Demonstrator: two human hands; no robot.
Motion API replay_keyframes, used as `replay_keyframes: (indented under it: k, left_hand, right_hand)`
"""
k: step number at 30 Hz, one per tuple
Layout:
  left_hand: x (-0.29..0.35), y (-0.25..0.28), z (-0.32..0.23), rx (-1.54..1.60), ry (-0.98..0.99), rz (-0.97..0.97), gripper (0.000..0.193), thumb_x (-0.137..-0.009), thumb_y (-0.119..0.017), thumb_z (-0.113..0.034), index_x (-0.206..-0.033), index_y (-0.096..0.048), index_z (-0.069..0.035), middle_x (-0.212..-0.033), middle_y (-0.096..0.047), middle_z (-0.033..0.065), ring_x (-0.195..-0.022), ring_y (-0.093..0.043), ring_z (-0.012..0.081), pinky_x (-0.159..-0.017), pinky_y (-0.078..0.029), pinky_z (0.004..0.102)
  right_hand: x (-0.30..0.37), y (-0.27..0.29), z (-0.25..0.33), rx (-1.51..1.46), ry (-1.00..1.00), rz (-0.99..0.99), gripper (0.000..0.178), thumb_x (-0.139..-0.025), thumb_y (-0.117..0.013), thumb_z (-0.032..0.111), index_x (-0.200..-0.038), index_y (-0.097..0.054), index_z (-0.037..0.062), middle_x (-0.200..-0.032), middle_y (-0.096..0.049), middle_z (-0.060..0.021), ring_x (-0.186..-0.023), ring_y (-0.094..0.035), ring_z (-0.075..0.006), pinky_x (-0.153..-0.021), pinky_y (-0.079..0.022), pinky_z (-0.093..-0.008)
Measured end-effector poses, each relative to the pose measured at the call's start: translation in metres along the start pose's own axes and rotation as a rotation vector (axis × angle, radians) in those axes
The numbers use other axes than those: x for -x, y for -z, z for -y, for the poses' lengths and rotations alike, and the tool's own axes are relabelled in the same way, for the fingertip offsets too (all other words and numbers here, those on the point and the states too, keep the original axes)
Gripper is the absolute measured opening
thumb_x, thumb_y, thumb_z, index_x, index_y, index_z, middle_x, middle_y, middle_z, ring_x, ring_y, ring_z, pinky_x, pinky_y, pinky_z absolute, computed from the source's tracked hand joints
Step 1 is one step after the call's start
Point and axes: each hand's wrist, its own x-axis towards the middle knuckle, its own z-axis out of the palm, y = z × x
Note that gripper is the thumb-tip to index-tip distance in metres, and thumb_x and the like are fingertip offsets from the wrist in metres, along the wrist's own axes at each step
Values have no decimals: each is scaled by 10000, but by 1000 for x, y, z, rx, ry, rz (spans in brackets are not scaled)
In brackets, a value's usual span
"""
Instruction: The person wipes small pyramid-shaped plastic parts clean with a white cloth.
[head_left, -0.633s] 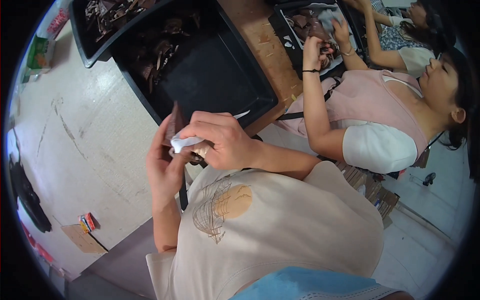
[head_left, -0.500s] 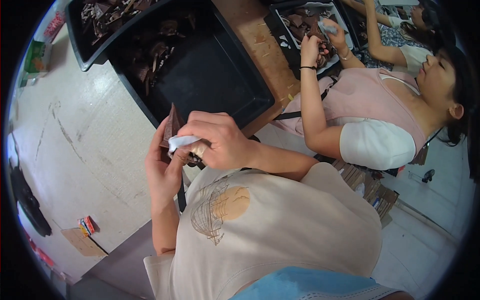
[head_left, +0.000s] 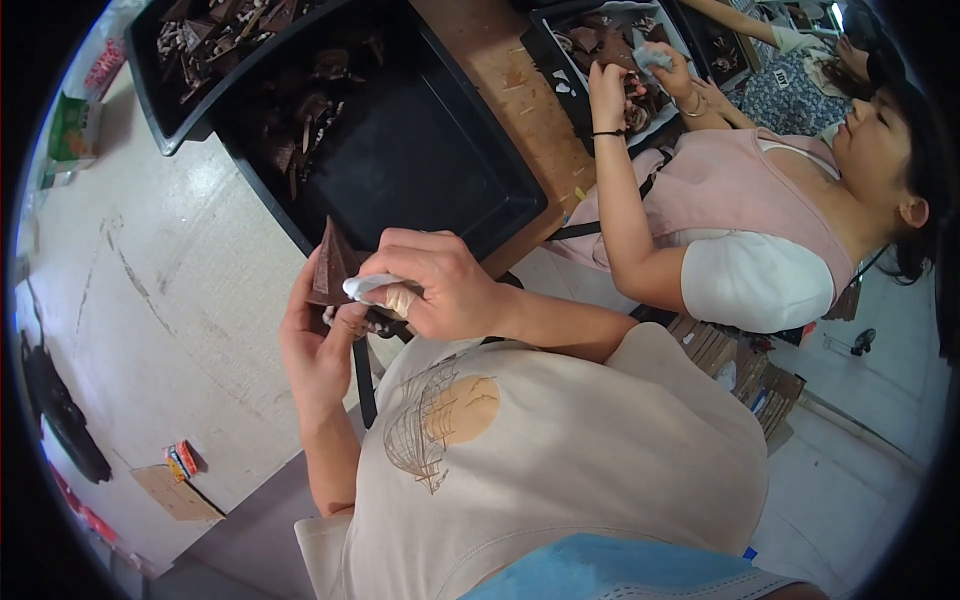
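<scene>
My left hand is closed around a small dark-brown piece with a tall pointed roof-like top. Its tip points up toward the bin, and its lower part, with some pale bits, is mostly hidden by my fingers. My right hand pinches a crumpled white cloth between thumb and fingers. The cloth is at the side of the brown piece, close to my left thumb; whether it touches the piece I cannot tell. Both hands are just in front of a large black plastic bin, with similar brown pieces along its far left side.
A second black bin with more brown pieces overlaps it at the upper left. The pale table bears a green box, a cardboard piece and a dark object. On the right, a co-worker handles brown pieces over a tray.
The brown piece has tilted and shifted slightly left in my left hand, showing more of a flat face. My right hand still grips the cloth, which has bunched up closer to its fingertips.
</scene>
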Motion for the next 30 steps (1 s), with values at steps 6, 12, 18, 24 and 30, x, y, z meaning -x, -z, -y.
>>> replay_keyframes:
  k: [6,12,18,24,30]
  left_hand:
    - [-2,-3,2,-21,-18,17,538,-871,-658,-14,-1357,-436,50,-1167,-597,92,-1004,-585,136,-858,-482,253]
    - [-2,-10,2,-28,-94,13,552,-865,-664,-10,-1360,-429,51,-1154,-600,88,-974,-589,128,-827,-488,240]
    - [1,-2,3,9,-50,-7,545,-868,-657,-1,-1361,-430,47,-1188,-590,101,-1037,-575,138,-889,-469,254]
    - [0,0,-3,-30,-19,-42,551,-861,-637,38,-1369,-423,38,-1190,-588,97,-1038,-566,136,-911,-461,275]
    - [-6,-12,-10,-27,15,24,579,-825,-626,58,-1368,-428,28,-1084,-613,81,-885,-593,100,-695,-509,216]
  right_hand:
    - [-5,0,1,-11,21,-6,140,-733,-696,-19,-857,-638,11,-706,-544,-77,-569,-551,-222,-494,-428,-308]
    - [-6,0,2,-9,58,-54,123,-753,-700,-3,-858,-638,13,-704,-545,-79,-569,-545,-217,-492,-425,-308]
    - [-3,0,0,-22,31,-55,141,-740,-666,-47,-860,-636,21,-723,-551,-82,-583,-560,-225,-496,-424,-305]
    - [-4,2,3,-52,35,-24,132,-740,-664,-41,-853,-640,22,-711,-555,-81,-588,-561,-242,-501,-430,-322]
    - [-11,10,10,24,-22,3,113,-763,-705,30,-850,-633,37,-731,-559,-103,-623,-585,-294,-530,-460,-339]
